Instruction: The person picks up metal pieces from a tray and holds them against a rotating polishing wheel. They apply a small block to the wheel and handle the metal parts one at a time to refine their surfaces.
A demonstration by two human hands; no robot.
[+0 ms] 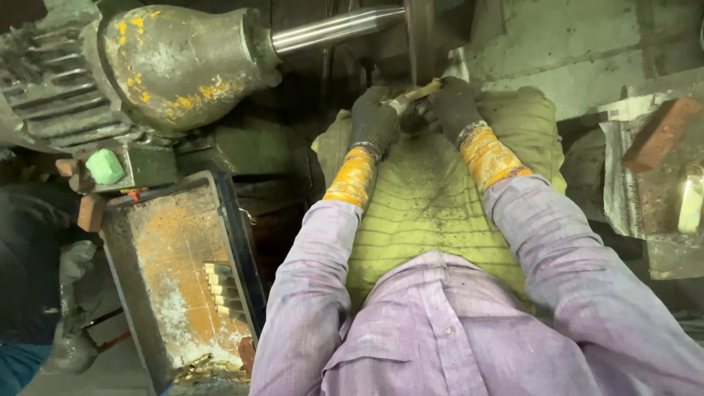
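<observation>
We start with the biggest thing before us: the heavy grey-green cast motor housing with yellow paint flecks (172, 66), whose polished steel shaft (334, 29) runs right to a thin dark wheel (420, 37) seen edge-on. We cannot tell from this view whether the wheel turns; if it does, it is the main hazard, since both our hands sit right under it.

Across our lap lies a dusty yellow-green ribbed cloth pad (429, 205). Its loose edges near the wheel could, we judge, be caught and dragged in.

To the left stands a rusty orange-stained metal tray (165, 257) with a row of small brass-coloured pieces (224, 290) along its right side; it is well apart from our hands.

Our purple shirt sleeves end near the yellow cuffs of dark gloves. Worn glove fabric so close to the rim could snag and pull a finger in.

Our left hand (374, 121) and our right hand (455, 106) are both clenched on a small slim brass-coloured rod (418, 93), which is held between them and angled up to touch the lower edge of the wheel. The grip is on a very short piece, so a slip or a grab by the wheel could throw it out or bring our fingertips onto the rim.
</observation>
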